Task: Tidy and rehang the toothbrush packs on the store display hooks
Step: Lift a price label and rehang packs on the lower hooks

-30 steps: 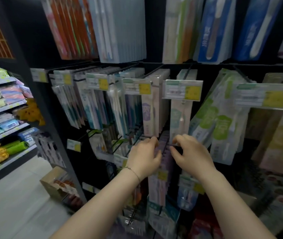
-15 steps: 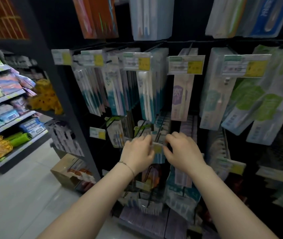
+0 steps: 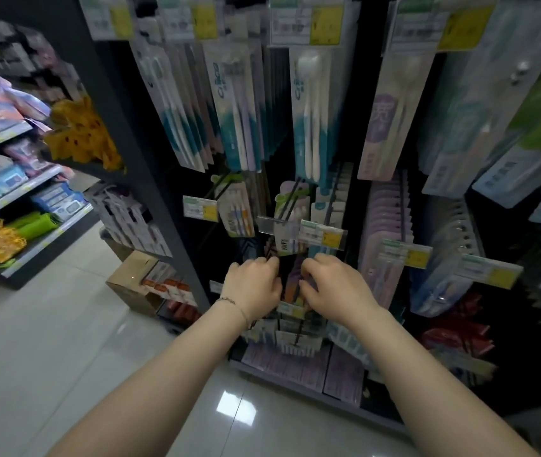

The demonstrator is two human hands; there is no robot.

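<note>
Left hand (image 3: pixel 252 286) and right hand (image 3: pixel 336 290) side by side, low on the display. Fingers of both are curled, pinching the edges of a dark toothbrush pack (image 3: pixel 290 282) between them, just below a price tag (image 3: pixel 323 234).

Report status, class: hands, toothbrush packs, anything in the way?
Left hand and right hand both grip the dark packs, lower row. Price tag hangs just above the hands.
</note>
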